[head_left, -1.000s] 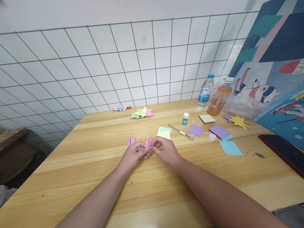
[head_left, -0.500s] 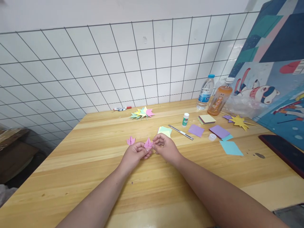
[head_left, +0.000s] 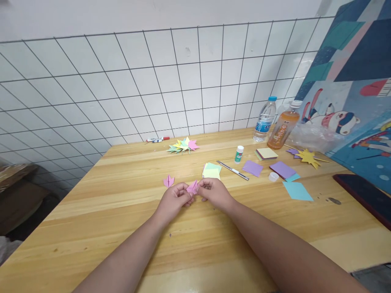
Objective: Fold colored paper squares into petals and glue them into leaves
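Note:
A small folded piece of pink paper [head_left: 192,187] is held just above the table between my two hands. My left hand [head_left: 177,198] pinches it from the left, thumb in front. At its right edge my right hand [head_left: 212,192] grips it between thumb and fingertips. Another folded pink paper piece [head_left: 168,181] lies on the wood just beyond my left hand. Behind my right hand sits a loose stack of yellow and green paper squares [head_left: 211,171].
A utility knife [head_left: 232,170], glue stick [head_left: 239,154], white cap [head_left: 273,176] and purple [head_left: 252,167] and blue paper squares [head_left: 297,191] lie to the right. Two bottles [head_left: 265,120] stand behind. Folded paper leaves [head_left: 183,145] and markers [head_left: 158,139] lie near the tiled wall.
The pink paper piece has turned in my fingers, its point now leaning right. My right hand has shifted slightly down, uncovering more of the yellow and green squares.

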